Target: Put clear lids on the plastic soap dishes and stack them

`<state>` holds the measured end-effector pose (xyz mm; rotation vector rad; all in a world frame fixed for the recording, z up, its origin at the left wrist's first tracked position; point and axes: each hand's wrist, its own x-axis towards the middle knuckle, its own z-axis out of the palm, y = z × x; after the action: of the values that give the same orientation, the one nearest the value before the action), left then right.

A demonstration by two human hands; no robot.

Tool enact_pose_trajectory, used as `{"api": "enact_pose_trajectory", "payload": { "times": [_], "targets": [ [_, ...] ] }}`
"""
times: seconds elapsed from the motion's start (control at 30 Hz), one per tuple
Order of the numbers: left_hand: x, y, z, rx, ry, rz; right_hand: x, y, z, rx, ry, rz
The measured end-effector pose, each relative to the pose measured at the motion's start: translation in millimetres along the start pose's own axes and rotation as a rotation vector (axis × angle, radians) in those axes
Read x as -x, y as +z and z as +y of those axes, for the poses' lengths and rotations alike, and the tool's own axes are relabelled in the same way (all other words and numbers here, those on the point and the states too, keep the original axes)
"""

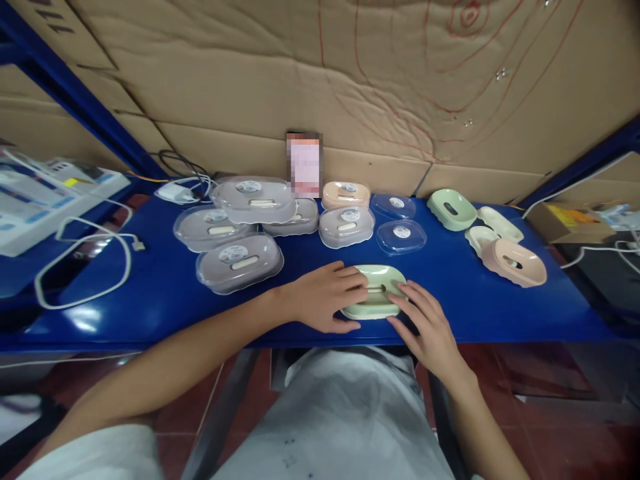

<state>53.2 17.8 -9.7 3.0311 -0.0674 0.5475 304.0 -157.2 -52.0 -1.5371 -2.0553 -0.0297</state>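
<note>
A light green soap dish sits on the blue table in front of me, with a slot and a pale bar in its middle. My left hand is closed over its left end, fingertips over the rim and thumb at the front. At the right end, my right hand grips the rim with bent fingers, thumb low at the front edge. Just beyond the dish lie two clear lids, one nearer and one farther, each with a round label.
Several grey lidded soap dishes and one peach lidded dish stand at the left and back. A green dish, a peach dish and cream inserts lie right. A phone leans on cardboard; a white cable curls left.
</note>
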Motion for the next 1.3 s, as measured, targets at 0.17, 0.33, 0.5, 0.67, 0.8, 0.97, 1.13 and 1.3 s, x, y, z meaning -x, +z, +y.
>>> {"api": "enact_pose_trajectory", "payload": {
  "times": [0.17, 0.33, 0.5, 0.67, 0.8, 0.97, 1.13, 1.3],
  "targets": [
    [0, 3.7, 0, -0.086, 0.012, -0.055, 4, 1, -2, 0.004, -0.031, 0.023],
    [2, 5.4, -4, 0.015, -0.017, 0.016, -25, -21, 25, 0.024, -0.039, -0.033],
    [6, 1.8, -12, 0.051, -0.091, 0.054, -80, -31, 92, 0.139, 0.029, -0.097],
    [10, 3.1, -22, 0.049, -0.125, 0.082, -85, -21, 126, 0.208, 0.084, -0.104],
    [11, 8.5, -23, 0.104, -0.180, 0.110, -75, -22, 123, 0.081, 0.123, -0.084],
    [8, 15.5, -19, 0.276, -0.386, 0.190, -74, -27, 88, -0.082, 0.119, 0.046],
    [8, 18.9, -23, 0.307, -0.423, 0.244, -64, -10, 37, -0.007, -0.060, -0.026],
    [12, 23.4, -29, 0.377, -0.435, 0.185, -61, 1, 22, 0.058, -0.192, -0.027]
  ]
}}
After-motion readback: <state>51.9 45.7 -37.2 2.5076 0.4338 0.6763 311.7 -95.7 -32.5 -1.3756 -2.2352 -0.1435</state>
